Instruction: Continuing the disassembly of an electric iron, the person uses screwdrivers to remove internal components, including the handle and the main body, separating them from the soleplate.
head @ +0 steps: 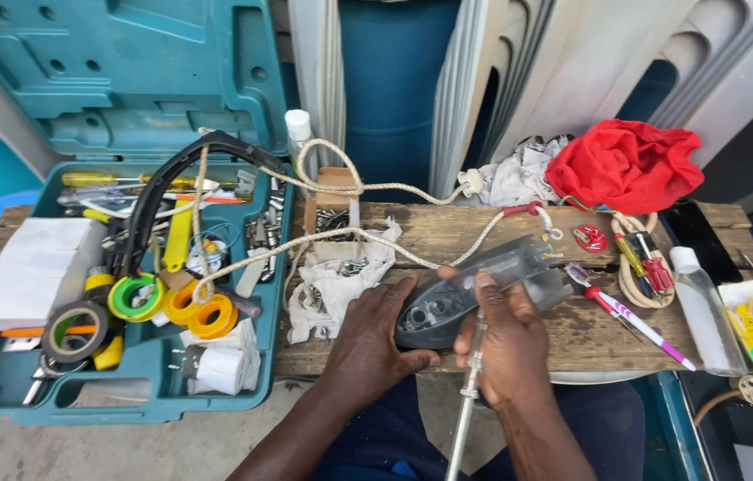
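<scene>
My left hand point(369, 337) rests on the near left side of a dark grey plastic iron housing point(447, 301) that lies on the wooden bench point(483, 232). My right hand point(507, 343) grips a long metal screwdriver point(466, 392) and presses against the housing's near right edge, thumb on top. A white braided cord point(376, 236) runs from the housing's far end across the bench toward the open toolbox.
An open teal toolbox point(2, 392) at left holds tape rolls, screwdrivers and a black cable. A white rag point(336, 285) lies beside my left hand. To the right are a toothbrush point(630, 313), a red cloth point(626, 165), a clear bottle point(706, 312) and a coiled wire.
</scene>
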